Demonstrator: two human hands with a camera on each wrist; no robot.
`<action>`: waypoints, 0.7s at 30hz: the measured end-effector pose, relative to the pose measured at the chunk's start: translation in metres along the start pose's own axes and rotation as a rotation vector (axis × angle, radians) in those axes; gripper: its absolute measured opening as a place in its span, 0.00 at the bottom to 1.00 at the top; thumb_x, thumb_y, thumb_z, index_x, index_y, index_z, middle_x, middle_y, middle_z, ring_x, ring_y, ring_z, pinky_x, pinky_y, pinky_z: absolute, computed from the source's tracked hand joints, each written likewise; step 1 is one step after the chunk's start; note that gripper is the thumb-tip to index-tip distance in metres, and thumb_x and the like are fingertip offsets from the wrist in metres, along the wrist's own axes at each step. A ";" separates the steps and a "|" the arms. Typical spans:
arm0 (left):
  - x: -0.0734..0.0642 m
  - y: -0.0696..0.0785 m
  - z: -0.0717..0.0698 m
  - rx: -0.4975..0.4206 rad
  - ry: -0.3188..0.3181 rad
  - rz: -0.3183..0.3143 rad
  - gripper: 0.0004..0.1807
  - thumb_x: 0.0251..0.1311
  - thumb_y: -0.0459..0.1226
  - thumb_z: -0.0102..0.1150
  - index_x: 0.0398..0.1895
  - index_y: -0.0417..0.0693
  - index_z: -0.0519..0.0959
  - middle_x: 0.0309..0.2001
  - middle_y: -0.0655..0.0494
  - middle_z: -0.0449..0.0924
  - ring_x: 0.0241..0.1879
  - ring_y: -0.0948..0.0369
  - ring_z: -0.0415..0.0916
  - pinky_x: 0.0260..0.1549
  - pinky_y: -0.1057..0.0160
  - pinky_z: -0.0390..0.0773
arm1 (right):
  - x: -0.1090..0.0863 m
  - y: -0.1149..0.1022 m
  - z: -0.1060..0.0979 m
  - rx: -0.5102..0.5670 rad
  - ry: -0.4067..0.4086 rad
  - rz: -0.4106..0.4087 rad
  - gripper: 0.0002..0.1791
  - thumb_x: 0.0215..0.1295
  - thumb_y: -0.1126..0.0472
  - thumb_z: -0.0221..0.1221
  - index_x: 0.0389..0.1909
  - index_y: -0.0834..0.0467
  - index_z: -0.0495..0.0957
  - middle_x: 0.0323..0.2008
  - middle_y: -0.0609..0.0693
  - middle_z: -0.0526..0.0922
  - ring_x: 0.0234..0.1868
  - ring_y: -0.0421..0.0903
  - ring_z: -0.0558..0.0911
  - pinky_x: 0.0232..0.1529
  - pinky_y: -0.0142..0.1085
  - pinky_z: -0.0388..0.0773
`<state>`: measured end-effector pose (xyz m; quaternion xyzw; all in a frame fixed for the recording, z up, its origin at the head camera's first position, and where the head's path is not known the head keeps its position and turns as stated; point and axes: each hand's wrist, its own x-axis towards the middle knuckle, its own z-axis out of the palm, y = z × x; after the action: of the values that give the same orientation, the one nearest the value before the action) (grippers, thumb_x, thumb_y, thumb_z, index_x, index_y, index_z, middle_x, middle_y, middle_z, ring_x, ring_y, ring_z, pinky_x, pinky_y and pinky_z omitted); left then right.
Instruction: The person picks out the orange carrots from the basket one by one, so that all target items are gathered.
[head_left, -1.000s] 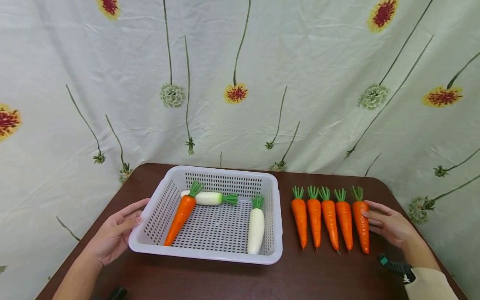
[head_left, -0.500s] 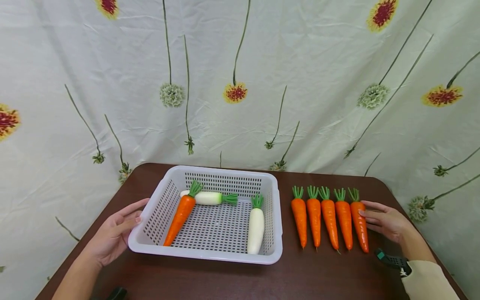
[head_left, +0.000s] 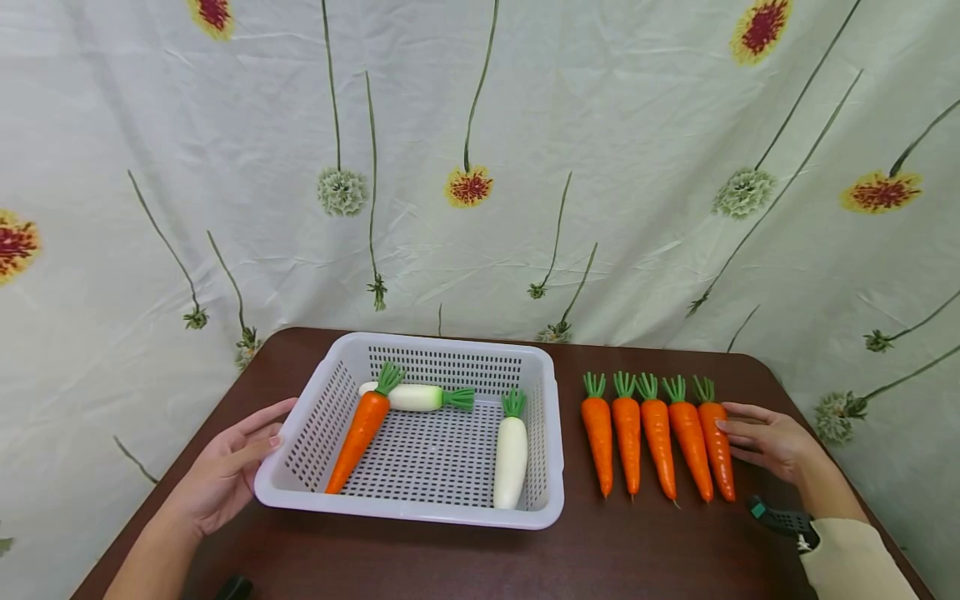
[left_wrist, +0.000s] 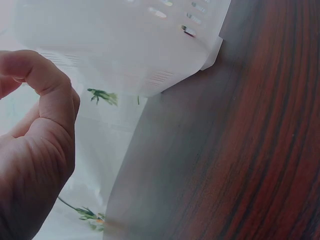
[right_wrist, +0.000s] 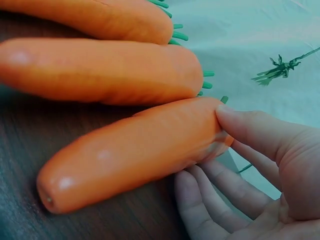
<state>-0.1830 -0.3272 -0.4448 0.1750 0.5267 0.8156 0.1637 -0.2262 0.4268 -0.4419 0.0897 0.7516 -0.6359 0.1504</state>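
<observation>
In the head view my right hand (head_left: pixel 768 440) is at the outermost orange carrot (head_left: pixel 717 450), which lies at the right end of a row. The right wrist view shows the thumb on top of this carrot (right_wrist: pixel 135 152) near its leafy end, with the other fingers curled along its side. Its neighbour, a similar carrot (head_left: pixel 690 448), lies right beside it. My left hand (head_left: pixel 228 471) holds the left side of a pale plastic basket (head_left: pixel 420 512), thumb near the rim. Inside are one carrot (head_left: pixel 360 437) and two white radishes, one upright in view (head_left: pixel 512 462), one lying crosswise (head_left: pixel 414 397).
Three more carrots (head_left: pixel 597 442) continue the row between the basket and the right hand. Everything stands on a dark wooden table (head_left: pixel 420 567). Behind it hangs a pale cloth (head_left: pixel 637 125) printed with flowers. A black object (head_left: pixel 236 587) shows at the bottom edge.
My right hand has moved left with the outermost carrot, bringing it against its neighbour. The neighbour's tip has swung slightly right. My left hand and the basket look the same.
</observation>
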 end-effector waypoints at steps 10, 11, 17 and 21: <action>0.000 0.001 0.001 -0.006 -0.008 -0.001 0.28 0.80 0.27 0.30 0.75 0.56 0.66 0.62 0.56 0.82 0.59 0.56 0.83 0.52 0.47 0.83 | -0.001 0.001 -0.001 -0.016 0.011 -0.006 0.14 0.72 0.58 0.63 0.52 0.35 0.81 0.40 0.28 0.82 0.42 0.34 0.86 0.45 0.33 0.87; 0.000 0.001 0.001 -0.007 -0.010 0.000 0.28 0.80 0.27 0.30 0.75 0.56 0.66 0.62 0.56 0.82 0.59 0.56 0.83 0.52 0.47 0.83 | -0.001 0.001 0.000 -0.016 0.013 -0.010 0.14 0.72 0.58 0.63 0.51 0.34 0.81 0.40 0.28 0.82 0.42 0.33 0.86 0.45 0.33 0.87; 0.000 0.001 0.001 -0.006 -0.010 0.000 0.28 0.80 0.26 0.30 0.75 0.56 0.65 0.62 0.56 0.82 0.59 0.56 0.83 0.52 0.46 0.83 | -0.002 0.003 0.005 -0.067 0.062 -0.039 0.25 0.71 0.57 0.65 0.67 0.47 0.75 0.40 0.28 0.81 0.41 0.31 0.86 0.45 0.31 0.86; -0.001 0.000 0.001 0.000 -0.003 -0.001 0.28 0.80 0.26 0.31 0.76 0.56 0.65 0.62 0.56 0.82 0.59 0.55 0.83 0.52 0.46 0.83 | -0.003 0.003 0.009 -0.164 0.115 -0.050 0.44 0.70 0.54 0.65 0.78 0.68 0.56 0.45 0.37 0.82 0.41 0.28 0.84 0.47 0.32 0.86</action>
<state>-0.1823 -0.3270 -0.4442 0.1759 0.5265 0.8153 0.1647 -0.2212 0.4182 -0.4449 0.0946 0.8105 -0.5697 0.0979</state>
